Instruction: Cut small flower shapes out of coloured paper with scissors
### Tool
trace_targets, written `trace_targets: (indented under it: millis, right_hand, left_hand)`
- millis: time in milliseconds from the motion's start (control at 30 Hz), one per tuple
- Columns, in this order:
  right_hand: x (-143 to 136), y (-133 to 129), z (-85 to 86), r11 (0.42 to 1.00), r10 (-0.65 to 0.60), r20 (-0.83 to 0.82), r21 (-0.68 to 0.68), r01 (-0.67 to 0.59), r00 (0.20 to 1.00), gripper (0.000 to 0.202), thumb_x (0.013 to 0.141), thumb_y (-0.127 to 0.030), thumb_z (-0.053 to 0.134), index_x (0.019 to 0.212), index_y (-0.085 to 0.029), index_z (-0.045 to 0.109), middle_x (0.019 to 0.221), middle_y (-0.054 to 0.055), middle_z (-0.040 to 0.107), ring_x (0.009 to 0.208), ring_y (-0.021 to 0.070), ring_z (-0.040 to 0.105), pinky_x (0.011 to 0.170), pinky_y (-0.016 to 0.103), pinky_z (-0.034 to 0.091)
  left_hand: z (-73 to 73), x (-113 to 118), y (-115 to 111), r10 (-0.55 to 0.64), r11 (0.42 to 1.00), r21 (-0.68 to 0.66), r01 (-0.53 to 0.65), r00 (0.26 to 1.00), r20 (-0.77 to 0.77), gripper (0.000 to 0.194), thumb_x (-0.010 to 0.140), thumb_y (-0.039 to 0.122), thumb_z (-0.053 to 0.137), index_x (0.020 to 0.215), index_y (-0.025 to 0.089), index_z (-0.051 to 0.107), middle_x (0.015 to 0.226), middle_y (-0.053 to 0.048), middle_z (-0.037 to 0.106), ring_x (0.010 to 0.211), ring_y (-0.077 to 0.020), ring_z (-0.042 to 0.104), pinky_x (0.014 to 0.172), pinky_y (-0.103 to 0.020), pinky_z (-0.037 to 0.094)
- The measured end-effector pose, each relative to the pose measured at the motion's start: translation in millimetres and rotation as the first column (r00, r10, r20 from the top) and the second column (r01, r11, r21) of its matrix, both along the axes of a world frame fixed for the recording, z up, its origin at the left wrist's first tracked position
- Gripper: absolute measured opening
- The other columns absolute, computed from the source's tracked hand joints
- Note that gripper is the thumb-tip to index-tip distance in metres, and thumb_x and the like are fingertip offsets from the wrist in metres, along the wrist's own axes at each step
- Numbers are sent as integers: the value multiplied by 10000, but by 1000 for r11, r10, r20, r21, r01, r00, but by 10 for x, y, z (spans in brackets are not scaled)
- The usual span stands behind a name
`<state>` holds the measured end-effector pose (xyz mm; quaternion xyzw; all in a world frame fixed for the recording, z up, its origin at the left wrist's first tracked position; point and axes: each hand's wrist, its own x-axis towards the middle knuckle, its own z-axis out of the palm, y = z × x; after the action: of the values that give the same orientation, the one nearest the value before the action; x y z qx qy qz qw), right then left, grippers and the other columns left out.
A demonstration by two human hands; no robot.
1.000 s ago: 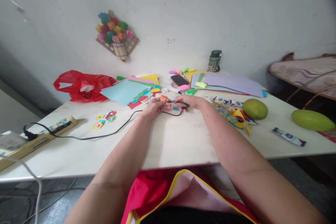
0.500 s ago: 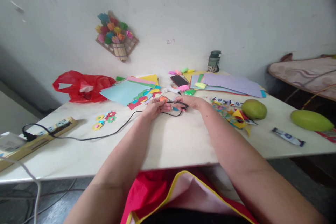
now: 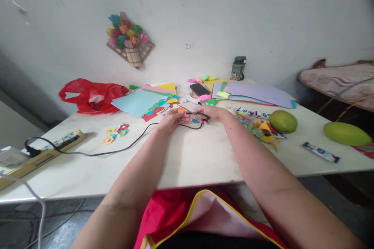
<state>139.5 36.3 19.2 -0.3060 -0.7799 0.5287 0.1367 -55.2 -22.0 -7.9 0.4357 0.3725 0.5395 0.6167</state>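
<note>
My left hand (image 3: 172,120) pinches a small piece of orange paper (image 3: 181,110) over the middle of the table. Wrapped round the dark handles of a pair of scissors (image 3: 201,116) is my right hand (image 3: 212,113); the blades point left, at the orange paper. A bit of blue paper (image 3: 196,121) shows just below the scissors. Under both hands runs a black cord (image 3: 128,148). Several small paper flowers (image 3: 117,134) in yellow, red, green and blue lie to the left.
Coloured paper sheets (image 3: 140,103) and a red plastic bag (image 3: 90,95) lie at the back left. More sheets (image 3: 257,92), a phone (image 3: 200,89) and a bottle (image 3: 238,68) are behind. Paper scraps (image 3: 263,129), a mango (image 3: 283,121) and a glue tube (image 3: 321,152) sit right; a power strip (image 3: 49,155) left.
The orange paper and the scissors blades have shifted very slightly against each other. Both arms and everything else on the table stay where they were.
</note>
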Motion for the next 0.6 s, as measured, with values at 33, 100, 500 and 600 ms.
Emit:
trace_targets:
  millis: [33, 100, 500, 600]
  right_hand:
    - [0, -4, 2, 1000, -4, 2, 3, 4, 1000, 203, 717, -293, 657, 661, -145, 530, 472, -30, 526, 371, 57, 433, 366, 198, 290]
    - [0, -8, 3, 1000, -9, 8, 7, 9, 1000, 201, 719, -286, 658, 656, -144, 531, 470, -27, 533, 369, 58, 439, 365, 198, 292]
    - [0, -7, 8, 1000, 9, 16, 3, -9, 1000, 200, 729, -271, 642, 638, -146, 515, 465, -22, 543, 366, 59, 451, 358, 191, 291]
    - [0, -10, 12, 1000, 14, 20, -8, -14, 1000, 221, 732, -269, 626, 604, -154, 487, 459, -18, 540, 363, 60, 446, 356, 191, 286]
  left_hand:
    - [-8, -7, 5, -4, 1000, 5, 4, 1000, -2, 34, 789, 83, 590, 757, 94, 590, 708, -105, 712, 598, -172, 691, 633, -272, 576]
    - [-25, -23, 15, -13, 1000, 15, 13, 1000, -7, 32, 797, 104, 593, 767, 99, 582, 713, -108, 712, 603, -178, 693, 631, -278, 577]
    - [-20, -31, 16, -7, 1000, 12, 7, 999, -35, 48, 776, 137, 632, 785, 90, 623, 728, -98, 712, 620, -167, 688, 676, -288, 571]
    - [-34, -38, 25, -18, 1000, 16, 19, 999, -33, 65, 765, 147, 651, 781, 90, 625, 724, -98, 712, 626, -170, 689, 676, -286, 570]
